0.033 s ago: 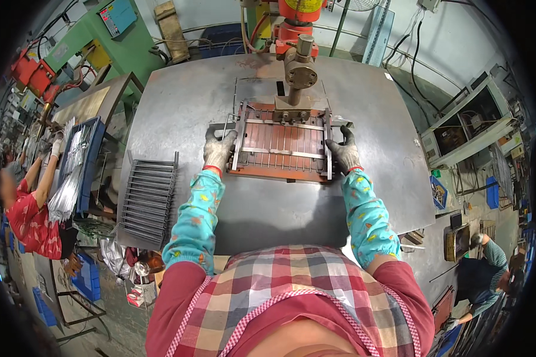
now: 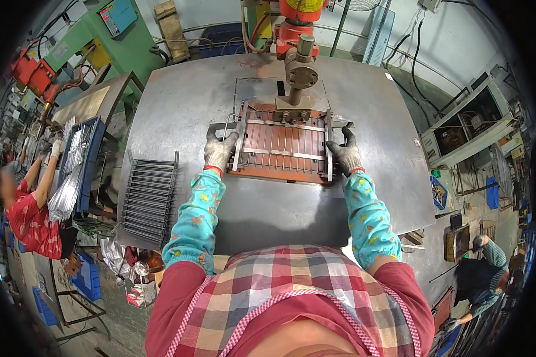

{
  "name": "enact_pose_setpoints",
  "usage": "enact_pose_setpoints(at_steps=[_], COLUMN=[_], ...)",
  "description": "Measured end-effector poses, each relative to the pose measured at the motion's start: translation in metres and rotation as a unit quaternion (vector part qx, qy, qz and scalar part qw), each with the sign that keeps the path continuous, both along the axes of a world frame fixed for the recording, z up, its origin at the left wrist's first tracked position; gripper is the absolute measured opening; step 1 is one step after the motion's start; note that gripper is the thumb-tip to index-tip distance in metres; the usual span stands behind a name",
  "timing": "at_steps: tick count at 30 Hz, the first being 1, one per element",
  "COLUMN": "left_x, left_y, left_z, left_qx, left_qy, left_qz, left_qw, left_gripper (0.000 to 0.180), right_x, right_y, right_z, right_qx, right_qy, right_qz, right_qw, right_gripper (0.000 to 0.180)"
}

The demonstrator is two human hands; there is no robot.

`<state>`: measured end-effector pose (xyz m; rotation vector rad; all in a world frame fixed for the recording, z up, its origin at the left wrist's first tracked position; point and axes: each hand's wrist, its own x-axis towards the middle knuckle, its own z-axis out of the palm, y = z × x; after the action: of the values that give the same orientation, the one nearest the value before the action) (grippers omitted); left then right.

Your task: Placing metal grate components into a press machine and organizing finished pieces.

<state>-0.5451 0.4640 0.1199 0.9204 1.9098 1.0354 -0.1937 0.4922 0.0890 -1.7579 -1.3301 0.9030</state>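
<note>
"Since the fisheye bends everything, where's that wire rack (image 2: 284, 153) actually sitting?"

"Pretty much mid-worktop (image 2: 387, 178), a bit closer to the far edge than the near one. It's flat on a red-brown base plate (image 2: 268, 175), with steel bars down both sides. A machine head (image 2: 301, 74) reaches in over the far edge and its bottom block sits over the rack's far side. Can't tell if they touch."

"And the hands?"

"Both gloved, one each side. Left hand (image 2: 218, 150) is partly open, thumb spread from the fingers and right up by the left side bar. Right hand (image 2: 346, 153) pretty much mirrors it at the right bar. Neither looks wrapped round anything, though I honestly can't tell if the thumbs are pressing."

"Anything else on there?"

"Yeah, a stack of dark wire racks (image 2: 149, 199) along the left edge, down toward the near left corner. Past that edge, a co-worker in a red patterned top (image 2: 33, 217)."
</note>
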Motion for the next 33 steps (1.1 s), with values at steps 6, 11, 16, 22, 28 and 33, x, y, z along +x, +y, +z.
enact_pose_setpoints(at_steps=[6, 11, 16, 22, 28, 33], left_x=[0.013, 0.029, 0.037, 0.063, 0.052, 0.049], left_y=[-0.011, 0.001, 0.009, 0.010, 0.013, 0.016], left_z=[-0.016, -0.015, -0.018, -0.013, -0.015, -0.030], left_qx=[-0.005, -0.018, -0.009, 0.000, -0.023, -0.011], left_qy=[0.179, 0.203, 0.189, 0.152, 0.054, 0.108], left_qz=[-0.151, -0.190, -0.193, -0.171, -0.183, -0.175], left_qw=[0.972, 0.960, 0.963, 0.974, 0.981, 0.979], left_gripper=[0.091, 0.094, 0.093, 0.087, 0.086, 0.088], right_x=[0.019, 0.037, 0.053, 0.086, 0.082, 0.091], right_y=[-0.001, 0.034, 0.054, 0.062, 0.059, 0.060], right_z=[0.013, 0.029, 0.023, 0.014, 0.008, -0.012], right_qx=[-0.019, -0.083, -0.136, -0.140, -0.138, -0.116], right_qy=[-0.133, -0.222, -0.201, -0.177, -0.183, -0.219], right_qz=[0.009, 0.070, 0.104, 0.088, 0.075, 0.060], right_qw=[0.991, 0.969, 0.965, 0.970, 0.970, 0.967], right_gripper=[0.089, 0.081, 0.079, 0.077, 0.076, 0.076])
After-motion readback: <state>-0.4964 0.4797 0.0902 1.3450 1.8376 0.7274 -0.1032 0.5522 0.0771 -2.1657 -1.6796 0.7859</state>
